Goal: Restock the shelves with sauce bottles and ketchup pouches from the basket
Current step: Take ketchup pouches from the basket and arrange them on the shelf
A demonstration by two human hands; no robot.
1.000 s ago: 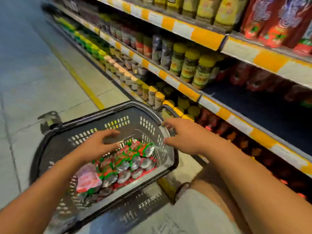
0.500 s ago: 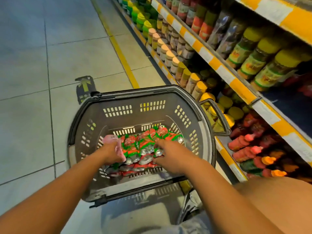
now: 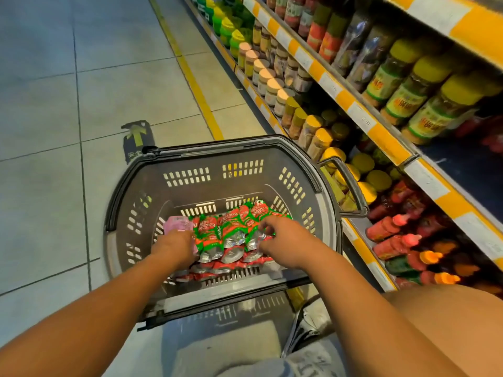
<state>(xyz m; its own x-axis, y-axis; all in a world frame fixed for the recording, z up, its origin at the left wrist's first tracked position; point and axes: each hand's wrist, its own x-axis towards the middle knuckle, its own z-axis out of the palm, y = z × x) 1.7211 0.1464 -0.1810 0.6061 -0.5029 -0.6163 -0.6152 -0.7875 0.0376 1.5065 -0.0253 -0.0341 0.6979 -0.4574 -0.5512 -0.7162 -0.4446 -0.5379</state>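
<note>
A dark plastic basket [image 3: 190, 148] stands on the floor in front of me. Several red and green ketchup pouches [image 3: 231, 227] lie stacked in its bottom, with a pink pouch [image 3: 177, 223] at their left end. Both hands are down inside the basket. My left hand [image 3: 174, 247] curls over the left end of the pouch stack, next to the pink pouch. My right hand [image 3: 283, 240] grips the right end of the stack, fingers bent over the pouches. Red sauce bottles [image 3: 389, 227] lie on the lowest shelf at the right.
Yellow and white shelves [image 3: 362, 118] run along the right, packed with jars with yellow lids [image 3: 424, 88] and green-lidded jars farther back. The basket's handle [image 3: 351, 183] hangs toward the shelf. A tiled floor with a yellow line [image 3: 190, 77] stretches to the left and ahead.
Both hands went from hovering above the basket rim down into it and closed on the pouch stack. The view tilted down toward the basket.
</note>
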